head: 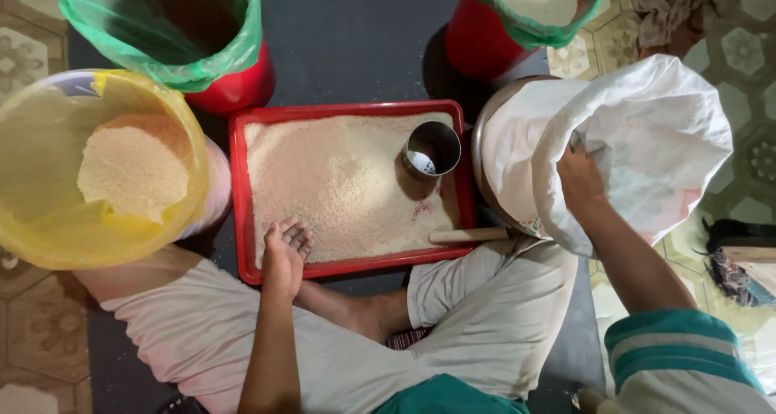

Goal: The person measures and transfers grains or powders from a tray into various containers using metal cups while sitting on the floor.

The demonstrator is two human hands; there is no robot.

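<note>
L hand (284, 252) in rice tray (239, 187); R hand (579, 178) grips white sack (655, 131).

Red tray (239, 179) glossy plastic; cup (432, 149) shiny metal; white sack (647, 131) matt woven; stick (469, 235) bare wood; rice (339, 187) grainy.

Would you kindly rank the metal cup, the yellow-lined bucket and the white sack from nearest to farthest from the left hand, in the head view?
1. Metal cup, up-right of the left hand, standing in the tray.
2. Yellow-lined bucket, far left.
3. White sack, far right.

A white woven sack (647, 131), faintly printed in red, slumps open just right of the red tray (239, 187).
</note>
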